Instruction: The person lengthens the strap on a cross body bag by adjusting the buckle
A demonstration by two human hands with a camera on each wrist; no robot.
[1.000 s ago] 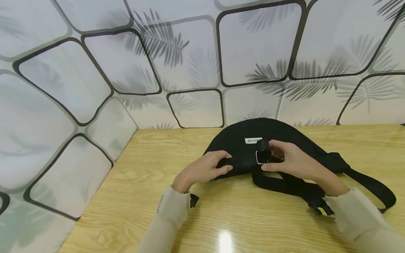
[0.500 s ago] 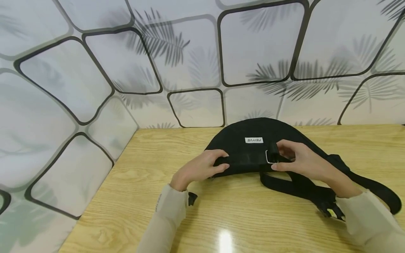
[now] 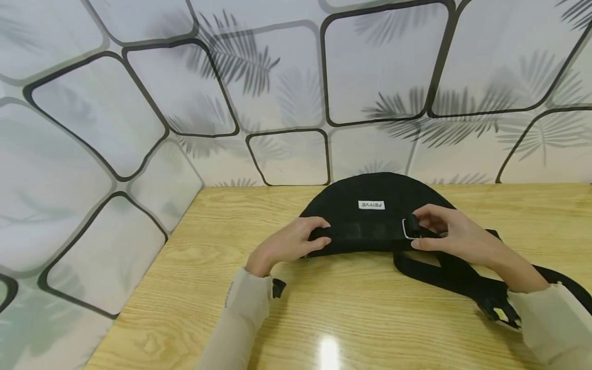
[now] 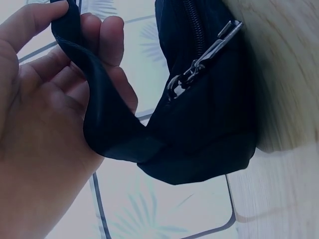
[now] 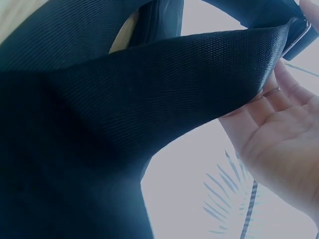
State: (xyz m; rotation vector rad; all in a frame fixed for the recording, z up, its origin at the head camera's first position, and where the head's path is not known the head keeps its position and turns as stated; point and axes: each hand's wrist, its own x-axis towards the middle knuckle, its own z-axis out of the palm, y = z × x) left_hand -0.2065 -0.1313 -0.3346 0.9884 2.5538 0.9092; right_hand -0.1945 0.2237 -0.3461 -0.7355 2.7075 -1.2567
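Note:
A black half-moon waist bag (image 3: 337, 208) stands on the table, its white label (image 3: 371, 205) upside down. My left hand (image 3: 287, 240) pinches the webbing strap (image 4: 112, 117) near the bag's left end, thumb on one side and fingers behind. Beside it a metal zipper pull (image 4: 214, 52) hangs from the bag. My right hand (image 3: 458, 237) pinches the strap at its metal slider buckle (image 3: 405, 229), in front of the bag's right half. Between the two hands the strap runs nearly straight. In the right wrist view, broad webbing (image 5: 189, 74) loops over the fingers.
A black clip buckle (image 3: 501, 312) with a yellowish spot lies by the right sleeve, its strap (image 3: 432, 275) trailing from the bag. Another black clip (image 3: 278, 288) shows beside the left sleeve. The wood-grain table (image 3: 185, 308) meets a patterned wall (image 3: 287, 77) behind the bag.
My right hand has slid right with the slider buckle, lengthening the strap span between the hands and uncovering the whole label. My left hand has shifted slightly left. The right clip has moved right.

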